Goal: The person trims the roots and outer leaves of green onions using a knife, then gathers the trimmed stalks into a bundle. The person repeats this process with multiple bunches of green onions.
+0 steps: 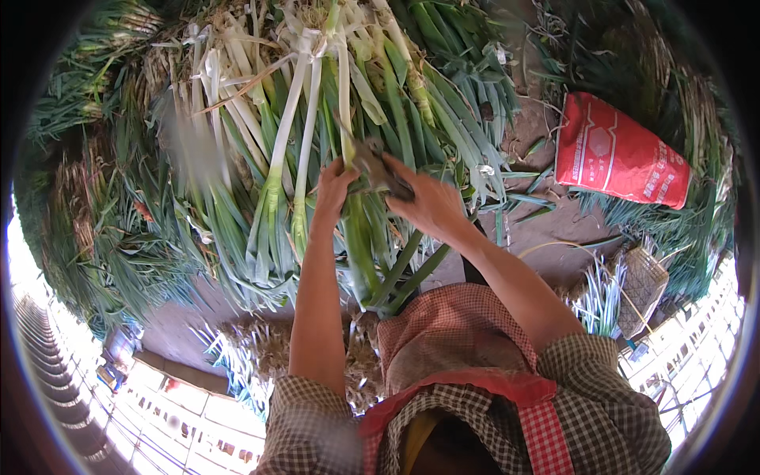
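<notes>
Before me lies a heap of long green onions (291,136) with white shanks and broad green leaves. My left hand (335,187) grips one pale green stalk (345,107) where its white part turns green. Close beside it, my right hand (427,199) holds a dark, blurred tool (386,172), perhaps a knife or clippers, against or very near that stalk. Motion blur hides its exact shape. Several green leaves hang below both hands, down to my checked apron (451,332).
A red printed sack (617,154) lies at the right, with more onion piles around it. A plastic basket (644,291) stands at the lower right near a small bunch of onions (599,297). Root ends (261,350) of further bunches show beside my left arm.
</notes>
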`<action>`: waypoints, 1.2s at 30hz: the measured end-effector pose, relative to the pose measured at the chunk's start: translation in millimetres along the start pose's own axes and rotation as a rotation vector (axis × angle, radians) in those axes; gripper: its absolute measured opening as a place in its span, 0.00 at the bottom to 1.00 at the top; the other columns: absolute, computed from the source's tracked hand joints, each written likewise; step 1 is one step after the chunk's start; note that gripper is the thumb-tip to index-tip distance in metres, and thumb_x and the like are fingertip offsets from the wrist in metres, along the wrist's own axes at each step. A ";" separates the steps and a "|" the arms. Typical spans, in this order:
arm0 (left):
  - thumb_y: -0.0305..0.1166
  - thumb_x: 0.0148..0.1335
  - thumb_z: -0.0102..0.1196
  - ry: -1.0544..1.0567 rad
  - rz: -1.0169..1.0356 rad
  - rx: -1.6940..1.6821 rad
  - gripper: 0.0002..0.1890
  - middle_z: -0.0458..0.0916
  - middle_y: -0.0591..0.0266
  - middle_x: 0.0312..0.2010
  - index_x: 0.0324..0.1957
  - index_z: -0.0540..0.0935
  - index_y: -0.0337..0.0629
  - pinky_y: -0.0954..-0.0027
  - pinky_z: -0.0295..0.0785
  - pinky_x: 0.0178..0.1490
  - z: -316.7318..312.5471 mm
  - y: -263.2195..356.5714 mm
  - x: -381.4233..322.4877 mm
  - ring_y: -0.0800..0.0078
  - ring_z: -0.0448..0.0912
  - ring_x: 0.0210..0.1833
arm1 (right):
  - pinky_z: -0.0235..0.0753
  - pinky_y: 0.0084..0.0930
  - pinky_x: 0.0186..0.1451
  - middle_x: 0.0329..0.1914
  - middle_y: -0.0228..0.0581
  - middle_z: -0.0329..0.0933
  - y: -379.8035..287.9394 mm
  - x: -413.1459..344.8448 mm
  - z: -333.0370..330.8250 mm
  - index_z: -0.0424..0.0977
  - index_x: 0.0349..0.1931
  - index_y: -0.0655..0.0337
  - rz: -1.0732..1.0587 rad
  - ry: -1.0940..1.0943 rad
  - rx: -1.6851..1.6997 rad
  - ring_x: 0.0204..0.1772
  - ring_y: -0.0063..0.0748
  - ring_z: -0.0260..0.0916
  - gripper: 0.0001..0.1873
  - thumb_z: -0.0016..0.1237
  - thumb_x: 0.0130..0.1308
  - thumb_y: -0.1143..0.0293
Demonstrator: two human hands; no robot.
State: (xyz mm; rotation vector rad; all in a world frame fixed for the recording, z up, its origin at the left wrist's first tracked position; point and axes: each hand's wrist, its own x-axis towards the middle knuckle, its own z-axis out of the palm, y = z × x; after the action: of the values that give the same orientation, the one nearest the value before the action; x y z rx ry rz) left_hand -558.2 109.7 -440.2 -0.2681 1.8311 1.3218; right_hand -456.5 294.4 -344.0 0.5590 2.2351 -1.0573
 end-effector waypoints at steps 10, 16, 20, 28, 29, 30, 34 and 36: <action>0.33 0.65 0.55 -0.136 -0.128 -0.050 0.18 0.81 0.63 0.37 0.54 0.77 0.34 0.73 0.76 0.40 -67.0 -40.2 -76.3 0.76 0.81 0.35 | 0.78 0.46 0.40 0.35 0.50 0.80 -21.4 2.1 11.7 0.56 0.71 0.35 0.035 0.211 0.056 0.37 0.52 0.80 0.38 0.50 0.58 0.51; 0.32 0.65 0.56 -0.171 -0.183 -0.136 0.17 0.79 0.69 0.37 0.54 0.79 0.34 0.77 0.68 0.46 -61.1 -40.1 -79.0 0.81 0.74 0.39 | 0.78 0.47 0.37 0.31 0.52 0.79 -25.0 22.2 4.4 0.62 0.68 0.38 -0.026 0.523 0.076 0.34 0.54 0.79 0.36 0.53 0.55 0.52; 0.31 0.65 0.57 -0.072 -0.069 -0.017 0.18 0.80 0.67 0.38 0.54 0.78 0.33 0.75 0.69 0.46 -46.5 -42.5 -87.3 0.80 0.75 0.40 | 0.78 0.49 0.34 0.28 0.49 0.80 -2.4 29.9 17.2 0.62 0.68 0.38 0.010 0.181 -0.003 0.30 0.55 0.79 0.35 0.52 0.56 0.55; 0.29 0.63 0.58 0.032 0.011 0.198 0.17 0.81 0.62 0.38 0.52 0.78 0.31 0.73 0.70 0.44 -17.7 -31.4 -98.1 0.77 0.75 0.38 | 0.77 0.49 0.34 0.26 0.48 0.79 13.0 33.0 3.3 0.61 0.68 0.39 -0.044 0.524 0.054 0.32 0.53 0.79 0.35 0.52 0.57 0.55; 0.29 0.63 0.58 0.052 0.017 0.202 0.17 0.81 0.62 0.38 0.52 0.77 0.30 0.73 0.70 0.44 -14.4 -29.4 -102.7 0.77 0.75 0.38 | 0.77 0.49 0.35 0.26 0.48 0.79 15.0 34.4 -2.5 0.61 0.68 0.39 -0.027 0.454 0.066 0.33 0.54 0.79 0.36 0.53 0.56 0.54; 0.29 0.62 0.59 0.051 0.054 0.165 0.17 0.81 0.62 0.38 0.52 0.77 0.30 0.73 0.70 0.44 -12.7 -27.0 -108.1 0.77 0.75 0.38 | 0.77 0.48 0.36 0.27 0.48 0.79 19.2 31.2 -5.9 0.61 0.68 0.37 -0.013 0.307 0.068 0.33 0.54 0.79 0.37 0.53 0.55 0.54; 0.32 0.62 0.62 0.070 0.077 0.092 0.22 0.81 0.62 0.40 0.54 0.76 0.28 0.74 0.71 0.46 -26.3 -4.8 -114.9 0.77 0.76 0.40 | 0.76 0.44 0.39 0.32 0.47 0.77 60.7 -1.5 -10.4 0.59 0.70 0.34 0.032 0.236 0.094 0.36 0.50 0.78 0.37 0.51 0.57 0.53; 0.36 0.61 0.64 0.337 0.004 0.307 0.27 0.82 0.61 0.44 0.58 0.75 0.29 0.75 0.72 0.48 -43.0 16.6 -100.2 0.77 0.77 0.42 | 0.76 0.45 0.40 0.35 0.47 0.75 91.1 -17.6 -12.2 0.57 0.70 0.29 0.028 0.407 0.140 0.39 0.51 0.78 0.38 0.52 0.57 0.51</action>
State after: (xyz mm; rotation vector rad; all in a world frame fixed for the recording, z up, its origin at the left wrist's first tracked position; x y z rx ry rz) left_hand -527.2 50.9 -352.2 -0.3362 2.2869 1.0220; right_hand -393.8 356.2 -375.6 0.9338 2.4993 -1.1754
